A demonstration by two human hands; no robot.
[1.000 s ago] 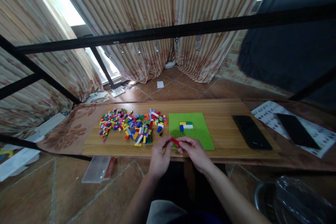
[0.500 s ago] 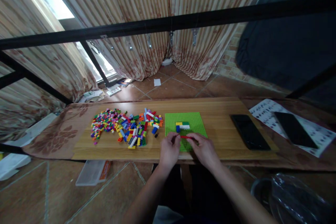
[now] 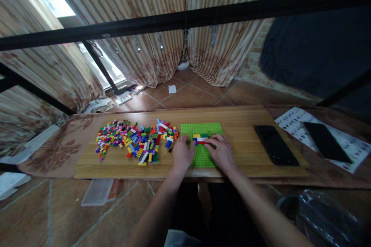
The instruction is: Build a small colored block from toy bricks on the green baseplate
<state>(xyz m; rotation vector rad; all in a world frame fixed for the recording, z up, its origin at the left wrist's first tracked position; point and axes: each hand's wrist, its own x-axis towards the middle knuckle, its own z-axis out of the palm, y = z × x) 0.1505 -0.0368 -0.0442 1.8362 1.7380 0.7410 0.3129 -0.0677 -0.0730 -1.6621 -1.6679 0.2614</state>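
Our left hand (image 3: 182,153) and right hand (image 3: 222,151) pinch thin red plastic brick (image 3: 203,142) on green studded baseplate (image 3: 215,128); best square studs, press evenly.

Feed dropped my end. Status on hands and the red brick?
Right hand pinching red brick on green baseplate, against built bricks. Left hand alongside, grip unclear. Nothing blocking.

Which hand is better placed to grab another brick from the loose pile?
Probably the left. The left hand sits at the green baseplate's left edge, right beside the loose pile, while the right hand is across the plate, fingertips at the red brick.
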